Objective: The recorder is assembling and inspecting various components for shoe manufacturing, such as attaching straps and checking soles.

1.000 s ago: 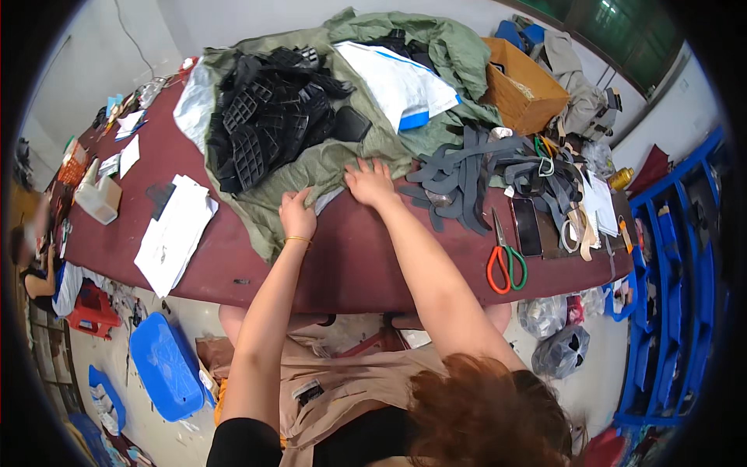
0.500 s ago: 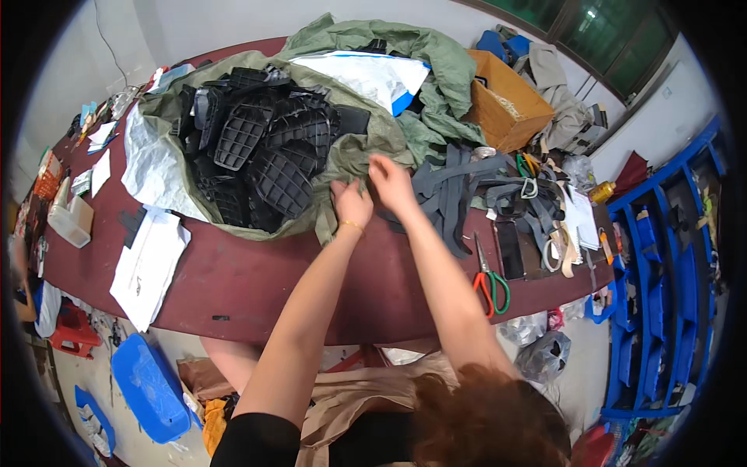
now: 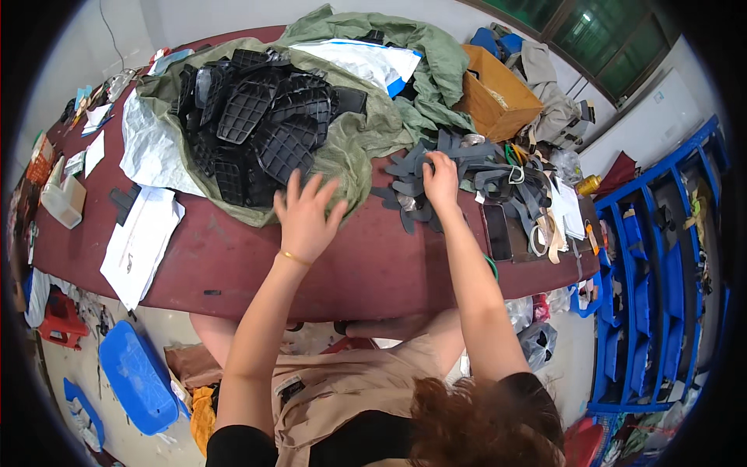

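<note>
An olive-green sack (image 3: pixel 354 167) lies rolled open on the table, heaped with black plastic pads (image 3: pixel 247 109) moulded in a grid pattern. My left hand (image 3: pixel 306 220) is over its near edge, fingers spread and holding nothing. To the right, dark grey straps (image 3: pixel 408 185) lie in a loose pile. My right hand (image 3: pixel 441 185) is on this pile, its fingers curled down and closed on a strap; the fingertips are partly hidden. Only the green handle of the scissors (image 3: pixel 492 267) shows beside my right forearm.
A phone (image 3: pixel 496 232) lies on the dark red table (image 3: pixel 366 272) beside more straps and tape rolls. White sheets (image 3: pixel 144 245) are at the left. Behind stand a wooden box (image 3: pixel 498 93) and a green sack (image 3: pixel 443 58). A blue rack (image 3: pixel 646 288) is right; a blue tub (image 3: pixel 138 377) sits on the floor.
My hands have parted from the sack's right edge. The left has opened and moved left and nearer; the right has moved right onto the straps, which are now bunched differently.
</note>
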`<state>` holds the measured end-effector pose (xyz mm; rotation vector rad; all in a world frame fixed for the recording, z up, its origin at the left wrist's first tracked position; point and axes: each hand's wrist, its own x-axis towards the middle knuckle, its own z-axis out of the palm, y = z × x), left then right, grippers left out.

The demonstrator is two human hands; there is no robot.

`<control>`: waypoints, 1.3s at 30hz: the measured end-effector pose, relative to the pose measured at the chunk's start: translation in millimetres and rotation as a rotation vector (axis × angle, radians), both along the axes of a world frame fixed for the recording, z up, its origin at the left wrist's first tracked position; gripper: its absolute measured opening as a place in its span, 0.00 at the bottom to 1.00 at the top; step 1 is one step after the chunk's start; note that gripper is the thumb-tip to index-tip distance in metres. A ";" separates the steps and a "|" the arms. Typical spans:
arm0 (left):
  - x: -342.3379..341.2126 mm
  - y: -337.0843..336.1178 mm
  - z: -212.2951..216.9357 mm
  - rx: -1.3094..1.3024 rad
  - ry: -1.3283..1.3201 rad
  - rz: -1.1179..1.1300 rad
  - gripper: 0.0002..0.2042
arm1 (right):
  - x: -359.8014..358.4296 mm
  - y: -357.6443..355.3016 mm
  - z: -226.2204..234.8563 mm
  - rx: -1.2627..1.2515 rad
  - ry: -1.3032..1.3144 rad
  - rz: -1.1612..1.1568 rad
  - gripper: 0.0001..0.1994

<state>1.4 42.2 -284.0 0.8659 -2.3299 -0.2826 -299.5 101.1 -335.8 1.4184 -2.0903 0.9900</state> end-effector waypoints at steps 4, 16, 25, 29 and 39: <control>13.3 36.7 -58.1 -0.009 -0.245 0.033 0.18 | 12.5 -7.8 -17.4 0.318 -0.095 -0.177 0.15; -106.4 -47.0 -78.2 0.279 -0.355 0.311 0.17 | 71.0 39.4 38.6 -0.010 -0.117 0.295 0.08; 15.4 68.1 6.5 1.296 0.455 -0.845 0.20 | 163.9 107.4 99.4 -0.006 -1.480 0.651 0.12; 35.6 87.5 5.2 1.643 0.466 -0.683 0.15 | 159.7 96.9 81.1 0.015 -1.569 0.509 0.17; 53.0 90.8 -2.6 1.689 0.361 -0.625 0.23 | 215.0 148.2 15.3 0.341 -1.817 0.945 0.19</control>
